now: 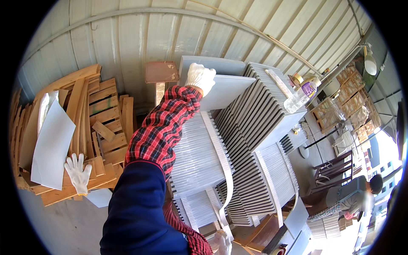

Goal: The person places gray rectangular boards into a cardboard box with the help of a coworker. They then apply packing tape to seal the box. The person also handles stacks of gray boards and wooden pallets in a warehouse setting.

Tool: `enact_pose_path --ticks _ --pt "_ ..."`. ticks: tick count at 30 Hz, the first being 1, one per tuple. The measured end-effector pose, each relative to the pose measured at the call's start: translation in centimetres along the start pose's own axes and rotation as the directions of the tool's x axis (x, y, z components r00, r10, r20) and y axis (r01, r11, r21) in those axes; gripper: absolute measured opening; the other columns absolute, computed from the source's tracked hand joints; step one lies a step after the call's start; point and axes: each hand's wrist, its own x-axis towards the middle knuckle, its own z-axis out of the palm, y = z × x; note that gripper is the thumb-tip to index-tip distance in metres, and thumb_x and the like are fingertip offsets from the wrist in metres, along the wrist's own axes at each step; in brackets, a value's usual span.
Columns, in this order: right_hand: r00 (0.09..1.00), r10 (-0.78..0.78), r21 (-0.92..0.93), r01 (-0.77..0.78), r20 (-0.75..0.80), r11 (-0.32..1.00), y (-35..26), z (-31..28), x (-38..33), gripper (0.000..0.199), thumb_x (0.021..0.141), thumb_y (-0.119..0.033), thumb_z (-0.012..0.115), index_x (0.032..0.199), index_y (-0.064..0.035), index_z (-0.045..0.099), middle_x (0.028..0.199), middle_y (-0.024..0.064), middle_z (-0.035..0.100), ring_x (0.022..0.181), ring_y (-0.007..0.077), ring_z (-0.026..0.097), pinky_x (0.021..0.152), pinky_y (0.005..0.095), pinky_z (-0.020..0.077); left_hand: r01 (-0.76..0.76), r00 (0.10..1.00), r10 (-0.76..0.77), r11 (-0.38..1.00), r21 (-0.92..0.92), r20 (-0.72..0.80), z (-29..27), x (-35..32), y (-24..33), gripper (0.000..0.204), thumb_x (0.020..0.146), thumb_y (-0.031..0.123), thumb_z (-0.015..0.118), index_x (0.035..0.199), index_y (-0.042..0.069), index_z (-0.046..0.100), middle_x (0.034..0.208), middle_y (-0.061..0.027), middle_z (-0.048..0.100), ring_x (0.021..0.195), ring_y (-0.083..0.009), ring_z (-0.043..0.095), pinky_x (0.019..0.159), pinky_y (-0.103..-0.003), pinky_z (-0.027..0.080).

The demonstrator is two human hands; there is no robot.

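My left hand (201,78), in a white knit glove, reaches far forward and is closed on the upper left corner of a flat grey panel (227,91). The panel stands on edge against a tall stack of grey panels (255,102). Behind it is another upright panel (212,64). Below my left hand lie ribbed stacks of pale grey panels (197,148) with a white strap (227,187) hanging down their side. My right hand (222,244), also gloved, shows only partly at the lower edge near the strap's end; its fingers are mostly hidden.
Wooden pallets and boards (108,117) lean at left, with a white sheet (53,144) and a loose white glove (78,174) on them. A plastic bottle (301,95) and tape rolls (296,79) lie on the tall stack. Another person (348,195) bends at far right.
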Motion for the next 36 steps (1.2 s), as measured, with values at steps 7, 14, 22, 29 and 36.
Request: enact_pose_path --ticks 7,14,22,29,36 --pt "0.979 -0.163 0.173 0.183 -0.121 0.968 -14.1 0.8 4.3 0.049 0.103 -0.035 0.059 0.138 -0.0011 0.06 0.127 0.0077 0.066 0.113 0.0168 0.061 0.097 0.0308 0.0492 -0.096 0.994 0.102 0.989 -0.109 0.05 -1.3 -0.3 -0.9 0.027 0.081 0.039 0.07 0.082 0.012 0.071 0.075 -0.0125 0.072 0.08 -0.0329 0.071 0.071 -0.046 0.051" --pt "0.861 -0.5 0.63 0.338 0.093 0.699 -32.1 6.6 20.8 0.055 0.107 -0.05 0.048 0.142 -0.0089 0.046 0.127 0.012 0.06 0.117 0.0246 0.06 0.102 0.0422 0.0514 -0.131 0.991 0.133 0.979 -0.155 0.008 -1.2 -2.0 0.3 0.027 0.085 0.038 0.071 0.08 0.011 0.068 0.072 -0.0094 0.07 0.073 -0.0298 0.068 0.068 -0.046 0.05" --pt "0.821 -0.556 0.471 0.444 0.127 0.762 -46.2 13.2 31.1 0.052 0.109 -0.047 0.045 0.146 -0.0105 0.049 0.122 0.0056 0.063 0.104 0.0151 0.063 0.083 0.0308 0.0553 -0.128 0.991 0.134 0.951 -0.283 0.003 -1.9 -3.1 0.6 0.018 0.084 0.029 0.073 0.085 0.012 0.066 0.072 -0.0082 0.067 0.072 -0.0293 0.067 0.066 -0.045 0.049" --pt "0.8 -0.584 0.519 0.444 0.137 0.73 -47.7 14.0 32.6 0.05 0.109 -0.047 0.046 0.135 -0.0062 0.058 0.111 0.003 0.067 0.091 0.0117 0.065 0.071 0.025 0.0544 -0.039 0.996 0.001 0.894 -0.447 -0.084 -4.0 -6.8 -2.0 0.031 0.076 0.03 0.082 0.1 0.014 0.071 0.078 -0.0047 0.069 0.074 -0.0268 0.065 0.065 -0.041 0.048" --pt "0.799 -0.602 0.585 0.483 0.012 0.652 -46.8 15.5 33.2 0.045 0.109 -0.042 0.047 0.135 -0.0065 0.057 0.107 0.004 0.067 0.081 0.0122 0.063 0.063 0.0243 0.0523 0.265 0.95 -0.267 0.425 -0.866 0.159 4.3 -11.4 -2.2 0.044 0.08 0.018 0.085 0.119 0.004 0.071 0.114 -0.0093 0.074 0.104 -0.0243 0.07 0.093 -0.034 0.056"
